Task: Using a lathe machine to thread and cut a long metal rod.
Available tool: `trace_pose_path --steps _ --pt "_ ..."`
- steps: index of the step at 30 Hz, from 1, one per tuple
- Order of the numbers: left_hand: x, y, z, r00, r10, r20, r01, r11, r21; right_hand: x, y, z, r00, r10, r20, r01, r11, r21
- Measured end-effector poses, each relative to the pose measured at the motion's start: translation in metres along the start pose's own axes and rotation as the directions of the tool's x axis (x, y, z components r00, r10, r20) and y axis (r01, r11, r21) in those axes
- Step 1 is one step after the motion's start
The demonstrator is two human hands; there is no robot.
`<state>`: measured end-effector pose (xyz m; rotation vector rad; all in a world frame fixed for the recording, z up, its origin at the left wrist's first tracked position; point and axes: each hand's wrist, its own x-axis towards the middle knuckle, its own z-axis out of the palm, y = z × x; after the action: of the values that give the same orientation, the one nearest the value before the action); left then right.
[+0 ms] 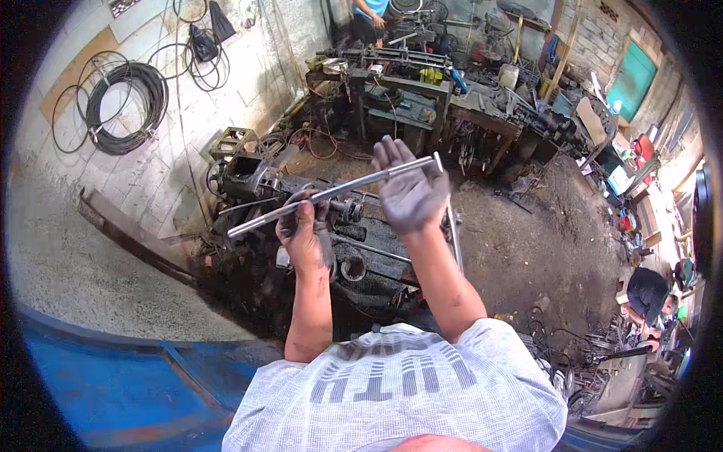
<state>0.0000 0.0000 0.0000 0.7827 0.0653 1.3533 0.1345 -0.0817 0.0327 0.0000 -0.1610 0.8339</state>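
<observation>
A long, slim metal rod (354,183) slants across in front of me, its left end lower than its right. My left hand (304,232) is closed around it left of the middle, thumb on top. Toward the rod's right end, my right hand (410,197) is palm up with fingers stretched out, and the rod passes over it. Whether the rod rests on that palm I cannot tell. A short crosspiece shows at the rod's right end. Dark grime covers both hands. Below them stands a greasy lathe-like machine (252,181), partly hidden by my arms.
Coiled black cable (128,105) hangs on the left wall. A cluttered metal workbench (414,83) stands ahead, with a person (369,16) behind it. Another person (648,294) bends over at the right near piled metal scraps (595,377). A blue panel (98,384) is at lower left.
</observation>
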Motion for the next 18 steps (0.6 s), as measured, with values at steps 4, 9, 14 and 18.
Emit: trace_pose_path --steps 4,9,14,18 --pt "-0.022 -0.015 0.013 0.936 -0.120 -0.331 0.193 0.961 0.196 -0.044 0.022 -0.040 0.996 0.091 -0.023 -0.092 0.892 -0.442" --pt "-0.012 -0.013 0.004 0.983 -0.081 -0.165 0.140 0.912 0.385 -0.033 0.054 -0.032 0.979 -0.114 -0.170 -0.032 0.736 -0.676" --pt "-0.007 -0.003 -0.008 0.981 -0.191 -0.042 0.178 0.962 -0.208 -0.035 0.054 -0.018 0.972 -0.149 -0.181 0.008 0.793 -0.609" --pt "0.013 0.022 -0.028 0.992 -0.118 -0.037 0.093 0.906 -0.413 -0.035 0.048 0.005 0.964 -0.135 -0.231 -0.020 0.825 -0.564"
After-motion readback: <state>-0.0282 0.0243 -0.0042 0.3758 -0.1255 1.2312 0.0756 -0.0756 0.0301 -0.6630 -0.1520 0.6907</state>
